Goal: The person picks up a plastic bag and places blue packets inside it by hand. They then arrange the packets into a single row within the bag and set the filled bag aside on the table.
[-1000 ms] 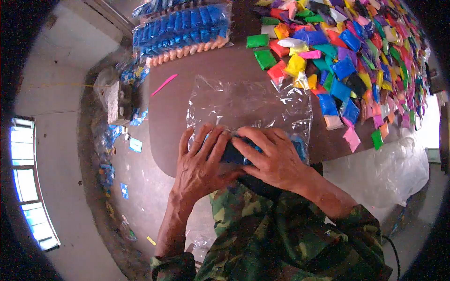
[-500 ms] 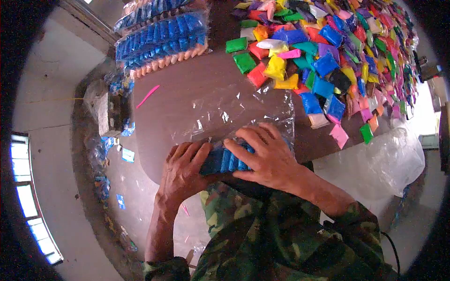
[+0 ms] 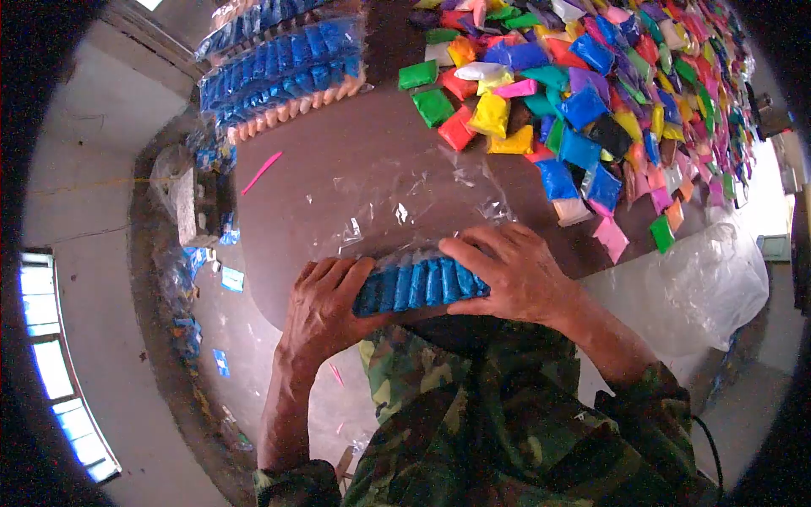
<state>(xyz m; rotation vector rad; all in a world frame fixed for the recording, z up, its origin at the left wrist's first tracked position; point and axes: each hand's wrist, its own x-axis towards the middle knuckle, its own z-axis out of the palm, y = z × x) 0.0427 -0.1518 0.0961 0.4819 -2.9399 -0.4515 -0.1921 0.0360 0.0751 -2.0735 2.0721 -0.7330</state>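
Note:
At the table's near edge, a row of blue packets [image 3: 420,283] lies side by side in a clear plastic bag [image 3: 397,211]. The bag's loose part spreads over the tabletop beyond the row. My left hand [image 3: 325,304] is closed around the row's left end, thumb on the near side and fingers on the far side. Around the right end, my right hand [image 3: 519,275] is closed in the same way. The palms hide both ends of the row.
A large heap of colourful small packets [image 3: 583,106] covers the table's far right. Filled bags of blue and peach packets [image 3: 287,72] are stacked at the far left. A pink strip [image 3: 262,172] lies on the brown table [image 3: 296,207]. Clear plastic sheeting [image 3: 710,283] hangs at the right.
My right hand has shifted right, from over the middle of the row to its right end, uncovering more blue packets. My left hand stays at the left end.

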